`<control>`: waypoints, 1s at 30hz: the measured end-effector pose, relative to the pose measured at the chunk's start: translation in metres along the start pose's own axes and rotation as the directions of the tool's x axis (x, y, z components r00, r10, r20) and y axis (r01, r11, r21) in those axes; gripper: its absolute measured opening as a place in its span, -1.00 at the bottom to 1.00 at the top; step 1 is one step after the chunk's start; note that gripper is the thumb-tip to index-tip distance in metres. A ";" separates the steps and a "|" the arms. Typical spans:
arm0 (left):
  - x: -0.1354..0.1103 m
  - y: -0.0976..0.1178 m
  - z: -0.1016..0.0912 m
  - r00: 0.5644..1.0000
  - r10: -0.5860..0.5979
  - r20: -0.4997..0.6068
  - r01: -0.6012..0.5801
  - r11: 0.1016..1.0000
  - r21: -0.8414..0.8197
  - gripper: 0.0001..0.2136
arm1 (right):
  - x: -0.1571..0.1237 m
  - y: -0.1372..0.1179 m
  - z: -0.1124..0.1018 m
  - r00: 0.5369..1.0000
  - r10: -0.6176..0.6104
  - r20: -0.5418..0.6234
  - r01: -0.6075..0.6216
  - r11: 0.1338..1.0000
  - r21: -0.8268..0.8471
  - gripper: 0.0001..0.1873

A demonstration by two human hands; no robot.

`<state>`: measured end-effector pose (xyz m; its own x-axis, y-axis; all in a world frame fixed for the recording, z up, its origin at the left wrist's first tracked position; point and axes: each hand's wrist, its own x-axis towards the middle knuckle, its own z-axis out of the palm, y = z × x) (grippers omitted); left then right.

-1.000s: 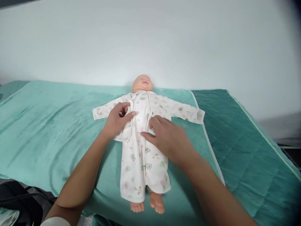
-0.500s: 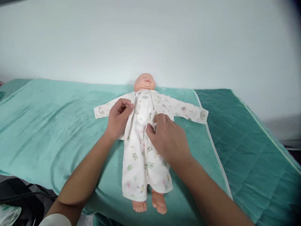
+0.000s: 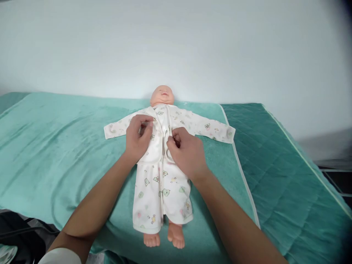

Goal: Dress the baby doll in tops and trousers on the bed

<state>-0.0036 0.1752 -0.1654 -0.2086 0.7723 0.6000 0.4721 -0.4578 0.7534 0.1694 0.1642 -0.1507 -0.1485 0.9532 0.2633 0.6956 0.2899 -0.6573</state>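
Two front edges of the white, animal-printed cloth jacket (image 3: 152,152) now nearly meet over the pink plastic baby doll (image 3: 162,96); a second ago the left side was spread wider, baring more of the white printed legged garment (image 3: 147,198) beneath. Right hand (image 3: 189,152): thumb and fingertips appear to pinch the right front edge. Left hand (image 3: 137,137): fingers curled at the left edge; grip cannot be told. Doll face-up on light-green plush blanket (image 3: 82,146). Judged: front closer to closed.
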 end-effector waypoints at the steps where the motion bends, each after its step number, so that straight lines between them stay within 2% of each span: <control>1: 0.002 -0.004 0.000 1.000 -0.002 -0.009 0.002 0.998 0.055 -0.87 | -0.001 -0.001 0.000 1.000 -0.018 0.010 0.018 1.000 0.001 -0.89; 4: 0.008 -0.010 0.001 0.998 -0.045 0.052 0.036 0.987 0.159 -0.78 | -0.003 -0.004 -0.001 0.990 -0.134 0.050 0.136 0.990 -0.047 -0.92; 6: 0.013 -0.010 0.002 0.989 -0.031 0.146 0.004 0.983 0.186 -0.73 | -0.004 -0.004 -0.003 0.976 -0.206 0.072 0.210 0.976 -0.061 -0.90; 8: 0.018 -0.008 0.004 0.973 -0.009 0.230 -0.036 0.981 0.190 -0.68 | -0.005 -0.002 -0.005 0.971 -0.229 0.066 0.230 0.973 -0.009 -0.81; 10: 0.023 -0.006 0.005 0.962 -0.017 0.274 -0.036 0.982 0.187 -0.64 | -0.003 0.002 -0.008 0.977 -0.212 -0.003 0.211 0.972 0.101 -0.71; 12: 0.029 -0.004 0.007 0.957 -0.057 0.285 0.006 0.984 0.177 -0.63 | 0.004 0.006 -0.010 0.978 -0.161 -0.135 0.186 0.962 0.199 -0.66; 15: 0.046 -0.006 0.013 0.953 -0.122 0.278 0.091 0.988 0.121 -0.68 | 0.030 0.005 -0.007 0.966 -0.069 -0.250 0.123 0.970 0.210 -0.78; 17: 0.061 -0.009 0.020 0.957 -0.159 0.242 0.140 0.986 0.091 -0.71 | 0.053 -0.003 0.000 0.978 -0.003 -0.207 0.026 0.994 0.109 -0.87; 20: 0.081 -0.015 0.032 0.961 -0.208 0.181 0.188 0.974 0.123 -0.78 | 0.084 -0.017 0.012 0.988 0.124 -0.095 -0.136 0.982 -0.129 -0.77; 22: 0.088 -0.018 0.038 0.952 -0.235 0.196 0.205 0.965 0.162 -0.81 | 0.097 -0.020 0.018 0.984 0.176 -0.040 -0.180 0.960 -0.215 -0.75; 24: 0.089 -0.019 0.040 0.940 -0.255 0.225 0.217 0.960 0.179 -0.84 | 0.105 -0.016 0.021 0.984 0.180 -0.015 -0.179 0.963 -0.204 -0.76; 28: 0.086 -0.016 0.038 0.920 -0.285 0.270 0.243 0.954 0.179 -0.88 | 0.110 0.001 0.021 0.989 0.149 -0.018 -0.150 0.988 -0.024 -0.82; 30: 0.084 -0.015 0.038 0.925 -0.277 0.261 0.239 0.956 0.169 -0.88 | 0.112 0.006 0.020 0.992 0.121 -0.041 -0.119 0.992 0.044 -0.85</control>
<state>0.0043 0.2638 -0.1367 -0.1000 0.9559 0.2760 0.5463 -0.1790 0.8182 0.1428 0.2742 -0.1396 -0.0341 0.9770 0.2105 0.6771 0.1775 -0.7141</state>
